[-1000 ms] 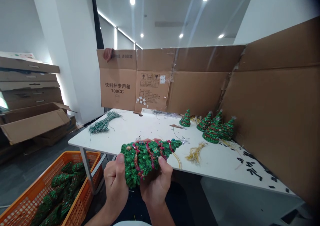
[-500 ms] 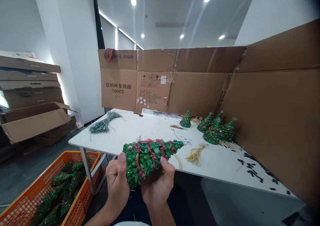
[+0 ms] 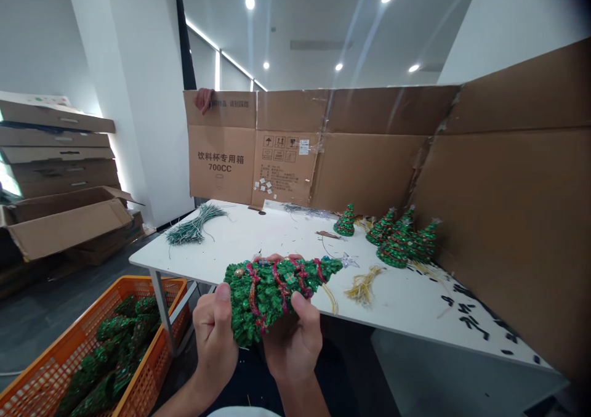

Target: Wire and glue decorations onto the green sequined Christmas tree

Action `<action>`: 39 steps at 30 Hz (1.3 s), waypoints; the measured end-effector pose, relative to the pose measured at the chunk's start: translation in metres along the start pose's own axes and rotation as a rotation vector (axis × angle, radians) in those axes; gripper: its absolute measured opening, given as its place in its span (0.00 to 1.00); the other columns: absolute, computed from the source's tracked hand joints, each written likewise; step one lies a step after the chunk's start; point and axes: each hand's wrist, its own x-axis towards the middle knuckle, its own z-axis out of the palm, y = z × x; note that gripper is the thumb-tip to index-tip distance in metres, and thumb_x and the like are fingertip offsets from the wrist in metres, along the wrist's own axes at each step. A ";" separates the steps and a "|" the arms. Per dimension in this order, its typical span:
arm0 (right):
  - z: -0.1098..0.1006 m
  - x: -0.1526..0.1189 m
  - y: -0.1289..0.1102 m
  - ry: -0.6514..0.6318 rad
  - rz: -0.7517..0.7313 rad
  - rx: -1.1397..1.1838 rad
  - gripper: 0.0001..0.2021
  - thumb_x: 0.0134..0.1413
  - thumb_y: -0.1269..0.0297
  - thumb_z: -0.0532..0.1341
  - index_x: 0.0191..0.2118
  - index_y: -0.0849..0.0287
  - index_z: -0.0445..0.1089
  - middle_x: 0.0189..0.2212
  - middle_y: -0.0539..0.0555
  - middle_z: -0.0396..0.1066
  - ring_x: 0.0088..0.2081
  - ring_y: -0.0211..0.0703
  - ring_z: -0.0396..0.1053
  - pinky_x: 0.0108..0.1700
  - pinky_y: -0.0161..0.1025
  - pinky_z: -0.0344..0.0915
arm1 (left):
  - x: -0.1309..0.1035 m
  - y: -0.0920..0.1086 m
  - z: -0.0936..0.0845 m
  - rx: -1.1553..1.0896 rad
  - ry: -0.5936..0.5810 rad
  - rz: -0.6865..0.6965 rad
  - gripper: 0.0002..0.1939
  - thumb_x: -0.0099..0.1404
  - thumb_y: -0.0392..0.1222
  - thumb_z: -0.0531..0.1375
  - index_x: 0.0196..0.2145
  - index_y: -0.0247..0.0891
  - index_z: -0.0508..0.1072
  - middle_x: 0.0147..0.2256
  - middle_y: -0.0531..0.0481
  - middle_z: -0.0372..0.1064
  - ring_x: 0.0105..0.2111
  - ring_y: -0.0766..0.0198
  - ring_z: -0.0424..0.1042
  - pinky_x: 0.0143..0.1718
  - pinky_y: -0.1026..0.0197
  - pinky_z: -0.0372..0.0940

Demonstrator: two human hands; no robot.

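One small green glitter tree (image 3: 277,294), wound with red garland and lying on its side, tip toward frame right, low in frame centre. Your left hand (image 3: 213,337) grips its base; your right hand (image 3: 293,337) clasps the underside. White table (image 3: 258,244) edge just behind it; orange crate (image 3: 55,368) lower left, partly cut off. Fingertips hidden behind foliage.

The orange crate (image 3: 69,368) is cut off at the bottom-left edge; the box label (image 3: 281,164) print is illegible.
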 end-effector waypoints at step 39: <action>0.005 0.000 0.003 -0.103 -0.109 0.006 0.18 0.54 0.55 0.66 0.50 0.50 0.76 0.48 0.55 0.80 0.55 0.59 0.76 0.54 0.58 0.76 | -0.001 -0.002 -0.005 -0.047 -0.048 -0.020 0.32 0.72 0.61 0.60 0.17 0.42 0.54 0.16 0.56 0.51 0.19 0.67 0.50 0.20 0.61 0.54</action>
